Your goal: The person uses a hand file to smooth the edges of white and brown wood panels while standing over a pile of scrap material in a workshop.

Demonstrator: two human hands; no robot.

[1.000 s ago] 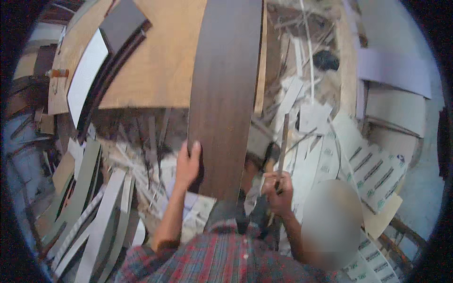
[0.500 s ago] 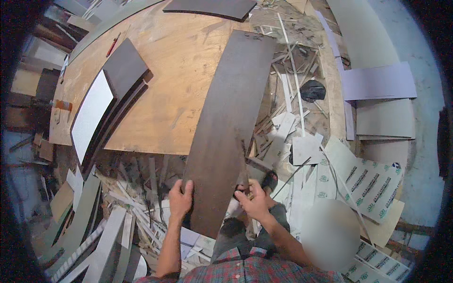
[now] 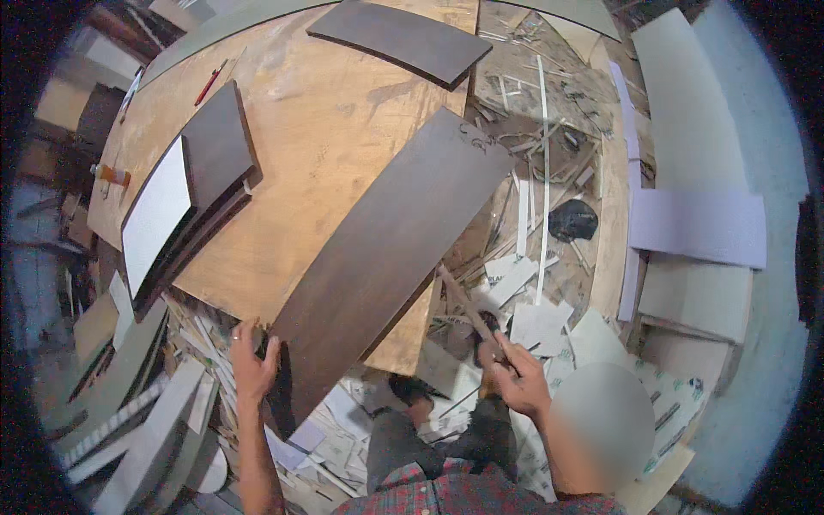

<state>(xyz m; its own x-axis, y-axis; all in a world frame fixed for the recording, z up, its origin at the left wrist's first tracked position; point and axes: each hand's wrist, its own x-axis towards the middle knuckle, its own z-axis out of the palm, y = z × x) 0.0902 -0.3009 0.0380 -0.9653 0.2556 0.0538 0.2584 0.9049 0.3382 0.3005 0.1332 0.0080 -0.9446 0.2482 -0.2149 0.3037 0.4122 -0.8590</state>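
Observation:
A long dark brown laminate board (image 3: pixel 390 257) lies slantwise over the near edge of a plywood worktable (image 3: pixel 330 120), its near end overhanging the floor. My left hand (image 3: pixel 251 365) grips that near end at its left corner. My right hand (image 3: pixel 518 378) is closed around the handle of a thin stick-like tool (image 3: pixel 468 305) whose tip touches the board's right edge.
A stack of dark and white panels (image 3: pixel 184 197) sits at the table's left, another dark panel (image 3: pixel 399 39) at the far end, a red pencil (image 3: pixel 209 83) near it. Offcut strips (image 3: pixel 532 215) litter the floor. Pale sheets (image 3: pixel 699 227) lean at right.
The board has swung from pointing straight away to a diagonal across the table's edge. My left hand shifted to its near left corner; my right hand moved right with the tool.

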